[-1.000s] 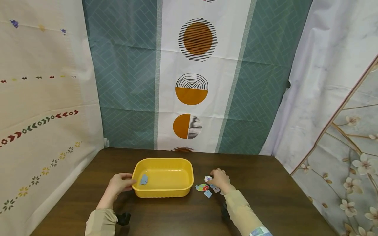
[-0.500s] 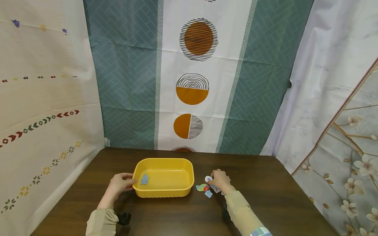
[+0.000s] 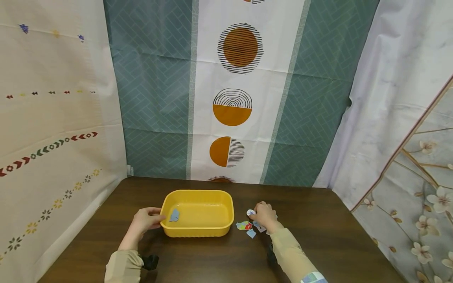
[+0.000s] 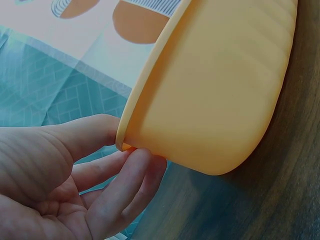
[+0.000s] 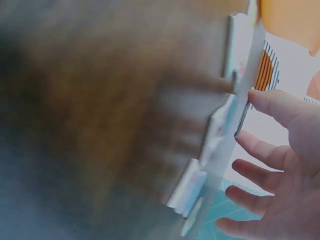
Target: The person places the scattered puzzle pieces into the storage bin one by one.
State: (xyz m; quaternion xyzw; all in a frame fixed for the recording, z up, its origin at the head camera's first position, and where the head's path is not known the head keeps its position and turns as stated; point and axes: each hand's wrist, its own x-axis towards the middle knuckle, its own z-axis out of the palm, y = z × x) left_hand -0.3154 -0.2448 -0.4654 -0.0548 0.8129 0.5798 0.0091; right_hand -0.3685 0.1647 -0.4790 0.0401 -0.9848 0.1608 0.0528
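A yellow plastic tub (image 3: 198, 233) stands on the table, with one grey-blue flat cut-out piece (image 3: 174, 215) lying inside. My left hand (image 3: 146, 221) pinches the tub's left rim, thumb on top and fingers below, as the left wrist view (image 4: 95, 170) shows. To the tub's right, my right hand (image 3: 265, 215) pinches a thin white round piece (image 3: 251, 212) with a blue-purple star pattern between thumb and index finger. Its other fingers are spread. Below it lie a colourful green-red piece (image 3: 244, 225), a small light-blue piece (image 3: 251, 233) and a grey piece (image 3: 259, 226) partly under the hand.
The dark wooden table (image 3: 212, 259) carries everything. A patterned teal and white curtain (image 3: 226, 118) hangs behind it, with a cream cloth (image 3: 56, 137) on the left and a floral cloth (image 3: 421, 204) on the right. Dark wrist-worn devices sit below both hands.
The white round piece has risen slightly off the other pieces with my right hand. My left hand stays on the tub's rim. The head view has shifted slightly.
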